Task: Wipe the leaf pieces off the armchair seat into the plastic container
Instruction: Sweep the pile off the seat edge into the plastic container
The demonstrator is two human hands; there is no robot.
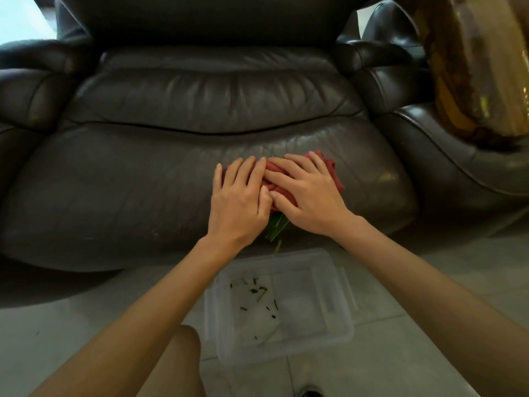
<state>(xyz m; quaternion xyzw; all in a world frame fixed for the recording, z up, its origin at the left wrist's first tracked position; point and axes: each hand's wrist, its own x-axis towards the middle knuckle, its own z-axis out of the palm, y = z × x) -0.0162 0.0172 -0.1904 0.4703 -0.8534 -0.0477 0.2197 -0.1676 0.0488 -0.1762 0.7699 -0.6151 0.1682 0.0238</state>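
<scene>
Here, both palms pressed flat on a red cloth (332, 174), left hand (240, 196) and right hand (306, 196) side by side, fingers spread, clamped on nothing. Green leaf pieces (276, 226) bunched under the cloth's near edge, at the lip of the seat (114, 184). Below on the floor (71, 325), just beside the chair, a clear container (337, 285) holding a few scraps. Likely risks: pieces dropping into the gap short of the near rim, scattering sideways past the heels of the hands, or clinging to the cloth.
</scene>
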